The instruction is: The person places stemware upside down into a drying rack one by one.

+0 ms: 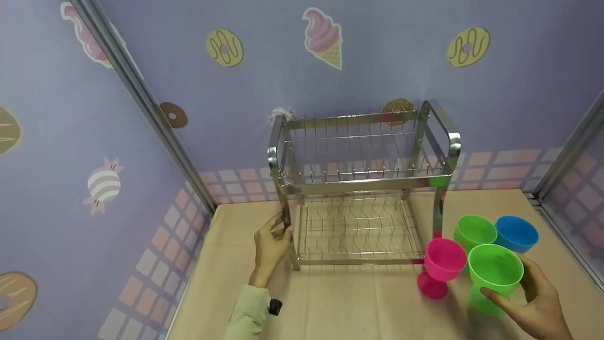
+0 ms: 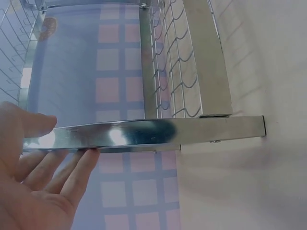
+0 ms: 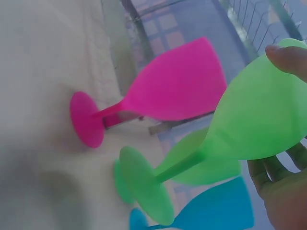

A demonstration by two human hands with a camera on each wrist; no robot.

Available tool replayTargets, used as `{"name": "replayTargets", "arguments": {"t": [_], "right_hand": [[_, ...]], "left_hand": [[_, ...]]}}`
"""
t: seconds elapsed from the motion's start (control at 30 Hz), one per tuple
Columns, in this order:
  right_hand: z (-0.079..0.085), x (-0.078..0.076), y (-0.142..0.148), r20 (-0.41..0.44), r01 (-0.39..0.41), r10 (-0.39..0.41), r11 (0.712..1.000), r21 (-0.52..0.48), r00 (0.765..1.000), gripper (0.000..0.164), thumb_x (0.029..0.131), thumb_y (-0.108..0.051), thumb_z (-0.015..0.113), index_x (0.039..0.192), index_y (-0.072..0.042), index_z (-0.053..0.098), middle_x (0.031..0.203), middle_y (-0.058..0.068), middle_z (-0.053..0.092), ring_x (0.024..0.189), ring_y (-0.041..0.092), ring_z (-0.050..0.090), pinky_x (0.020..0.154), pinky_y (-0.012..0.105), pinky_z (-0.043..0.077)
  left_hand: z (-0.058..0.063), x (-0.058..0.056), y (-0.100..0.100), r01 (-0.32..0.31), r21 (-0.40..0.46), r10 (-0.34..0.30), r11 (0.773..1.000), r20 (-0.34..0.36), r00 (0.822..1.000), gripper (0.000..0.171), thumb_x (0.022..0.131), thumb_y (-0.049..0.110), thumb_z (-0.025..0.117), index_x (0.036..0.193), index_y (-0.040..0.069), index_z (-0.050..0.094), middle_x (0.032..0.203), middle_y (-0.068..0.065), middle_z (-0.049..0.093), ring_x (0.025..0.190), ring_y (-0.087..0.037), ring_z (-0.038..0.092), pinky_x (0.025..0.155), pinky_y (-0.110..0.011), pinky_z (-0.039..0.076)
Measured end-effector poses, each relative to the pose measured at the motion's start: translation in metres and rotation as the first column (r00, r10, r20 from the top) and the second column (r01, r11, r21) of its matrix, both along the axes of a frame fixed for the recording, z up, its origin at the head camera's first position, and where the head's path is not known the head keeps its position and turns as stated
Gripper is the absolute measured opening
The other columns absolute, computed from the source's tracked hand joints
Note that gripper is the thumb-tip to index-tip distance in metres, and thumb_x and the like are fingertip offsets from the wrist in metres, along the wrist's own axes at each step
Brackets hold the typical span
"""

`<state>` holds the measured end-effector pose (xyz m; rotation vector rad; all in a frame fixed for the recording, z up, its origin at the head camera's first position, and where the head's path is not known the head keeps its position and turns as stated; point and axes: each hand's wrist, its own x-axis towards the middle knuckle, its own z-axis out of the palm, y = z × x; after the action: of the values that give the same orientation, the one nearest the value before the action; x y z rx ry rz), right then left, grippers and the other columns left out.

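A metal two-tier dish rack [image 1: 358, 184] stands against the back wall. At its left front post my left hand [image 1: 271, 245] holds on; in the left wrist view the thumb lies on one side of the post [image 2: 120, 134] and the fingers [image 2: 79, 175] on the other. My right hand [image 1: 538, 297] grips the bowl of a light green plastic goblet [image 1: 495, 269], its foot off the table in the right wrist view. Close by stand a pink goblet [image 1: 445, 259], a second green goblet [image 1: 474, 230] and a blue goblet [image 1: 516, 233].
Both rack tiers, the upper wire shelf [image 1: 358, 137] and the lower wire shelf [image 1: 354, 231], are bare. A pale cloth covers the table [image 1: 339, 307]. Patterned panels [image 1: 368, 56] enclose the back and sides, with a metal frame bar [image 1: 141, 104] at the left corner.
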<state>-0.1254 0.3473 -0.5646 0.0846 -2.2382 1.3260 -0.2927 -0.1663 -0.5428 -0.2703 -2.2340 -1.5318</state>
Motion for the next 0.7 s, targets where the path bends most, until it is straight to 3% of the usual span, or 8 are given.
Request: {"name": "replayTargets", "arguments": {"t": [0.2,0.37,0.57,0.7], "right_hand": [[0.026,0.0,-0.013,-0.054,-0.072,0.074,0.997,0.033,0.996,0.105,0.059,0.021,0.094,0.152,0.002,0.051,0.138,-0.007,0.059,0.12,0.002,0.057,0.102,0.004,0.043],[0.046,-0.005,-0.023,-0.176,-0.163,0.179,0.981,0.1,0.968,0.106,0.048,0.023,0.096,0.145,0.007,0.057,0.136,0.009,0.063,0.121,0.008,0.06,0.104,0.008,0.045],[0.072,-0.012,-0.043,-0.227,-0.137,0.193,0.961,0.242,0.955,0.109,0.043,0.01,0.104,0.142,0.004,0.059,0.132,0.008,0.067,0.116,0.003,0.059,0.101,0.006,0.042],[0.083,-0.023,-0.057,-0.278,-0.167,0.248,0.944,0.286,0.928,0.11,0.039,0.006,0.104,0.14,0.005,0.061,0.129,0.015,0.069,0.117,0.006,0.059,0.1,0.006,0.043]], "left_hand": [[0.008,0.013,0.0,-0.007,-0.027,0.007,1.0,0.025,1.0,0.05,0.093,-0.003,0.078,0.141,-0.004,0.064,0.139,-0.029,0.067,0.114,-0.05,0.073,0.095,-0.055,0.064],[0.018,0.025,0.007,-0.005,-0.102,0.003,0.995,-0.028,1.0,0.047,0.094,0.002,0.078,0.138,-0.004,0.064,0.137,-0.027,0.066,0.12,-0.05,0.068,0.099,-0.06,0.062],[0.036,0.043,0.026,0.086,-0.139,-0.091,0.987,-0.03,0.995,0.045,0.093,0.006,0.079,0.137,0.003,0.066,0.133,-0.018,0.068,0.12,-0.039,0.067,0.102,-0.059,0.06],[0.048,0.054,0.042,0.175,-0.156,-0.18,0.972,-0.02,0.984,0.045,0.095,0.013,0.08,0.138,0.006,0.066,0.138,-0.013,0.069,0.124,-0.034,0.068,0.105,-0.055,0.059]]}}
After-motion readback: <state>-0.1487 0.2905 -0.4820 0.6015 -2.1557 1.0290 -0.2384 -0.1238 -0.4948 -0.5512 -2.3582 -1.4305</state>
